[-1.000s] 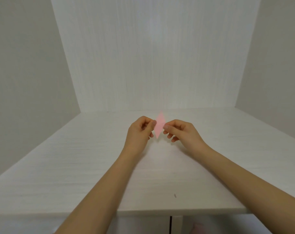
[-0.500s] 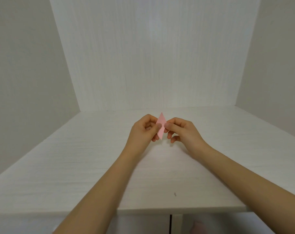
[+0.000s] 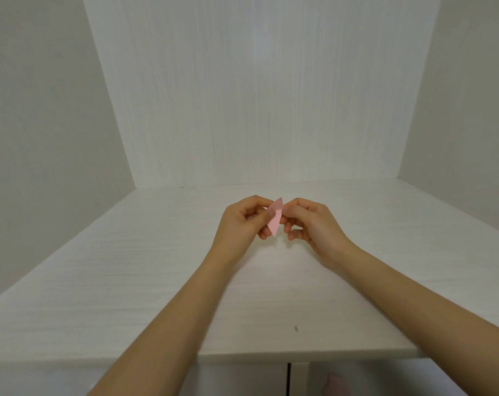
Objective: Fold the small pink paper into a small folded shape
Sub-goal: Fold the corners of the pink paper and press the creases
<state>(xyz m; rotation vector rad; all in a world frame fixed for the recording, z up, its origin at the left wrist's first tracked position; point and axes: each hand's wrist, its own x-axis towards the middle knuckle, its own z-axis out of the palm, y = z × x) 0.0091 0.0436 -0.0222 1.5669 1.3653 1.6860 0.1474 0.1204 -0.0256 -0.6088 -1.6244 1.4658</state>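
Note:
A small pink paper (image 3: 275, 220), folded into a narrow pointed strip, is held upright in the air above the white table (image 3: 128, 281). My left hand (image 3: 241, 224) pinches its left side with thumb and forefinger. On the other side, my right hand (image 3: 311, 224) pinches its right edge near the top. The paper's lower point shows between the two hands; part of it is hidden behind my left fingers.
The white table sits in a corner, with a white panel (image 3: 257, 95) behind it and plain walls left and right. A small dark mark (image 3: 296, 328) lies near the front edge. Below the edge are cabinet doors (image 3: 289, 378).
The hands have drawn closer together. The paper went from a flat diamond to a narrower shape, tilted with its top to the right.

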